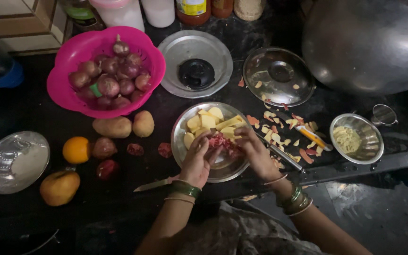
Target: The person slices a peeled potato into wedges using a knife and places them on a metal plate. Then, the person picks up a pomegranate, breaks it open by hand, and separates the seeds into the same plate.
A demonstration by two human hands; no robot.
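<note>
Where both hands (227,151) meet, they half-hide seemingly a pomegranate (221,141).

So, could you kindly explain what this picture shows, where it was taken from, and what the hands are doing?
This is one picture from a camera worn on a person's head, looking down at a dark kitchen counter. There is no machine, only two bare hands with bangles. The left hand and right hand together hold a red, broken-open fruit, probably a pomegranate, over a steel plate of pale cut pieces. Around it lie a pink basket of onions, two potatoes, an orange, a knife, a peeler among peelings, and several steel bowls and lids.
</note>
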